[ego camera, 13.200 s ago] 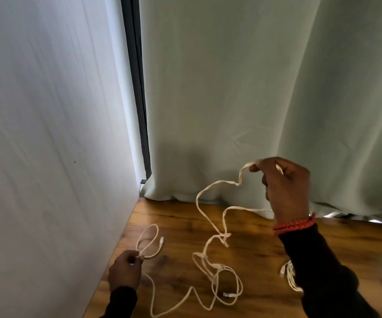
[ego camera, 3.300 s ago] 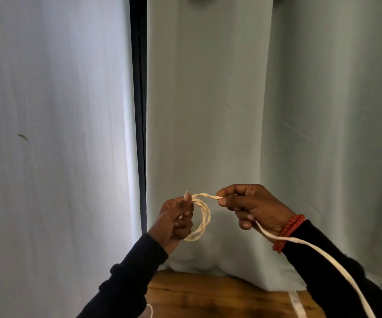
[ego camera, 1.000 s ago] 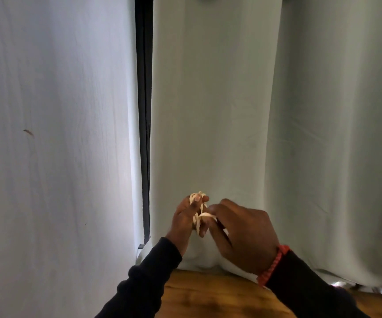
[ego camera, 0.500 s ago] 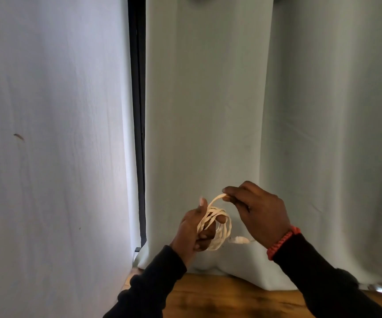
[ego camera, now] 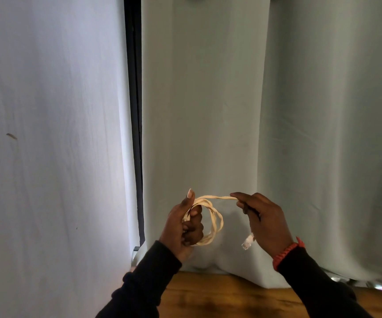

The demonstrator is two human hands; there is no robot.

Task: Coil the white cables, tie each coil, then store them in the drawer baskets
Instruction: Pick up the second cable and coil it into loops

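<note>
A flat white cable (ego camera: 216, 222) is wound into a small coil held up in front of the curtain. My left hand (ego camera: 183, 226) grips the coil's left side, fingers curled through the loops and thumb raised. My right hand (ego camera: 263, 219) pinches the cable's free end, which runs taut from the coil's top to my fingertips. The clear plug (ego camera: 247, 243) at that end hangs below my right palm. No drawer or basket is in view.
A pale green curtain (ego camera: 277, 111) hangs straight ahead, reaching down to the wooden tabletop (ego camera: 220, 297). A white wall (ego camera: 47, 134) stands close on the left, with a dark window frame strip (ego camera: 136, 111) between wall and curtain.
My right hand has pulled the free end out to the right, away from the coil, so the tail is taut. The coil stays in my left hand.
</note>
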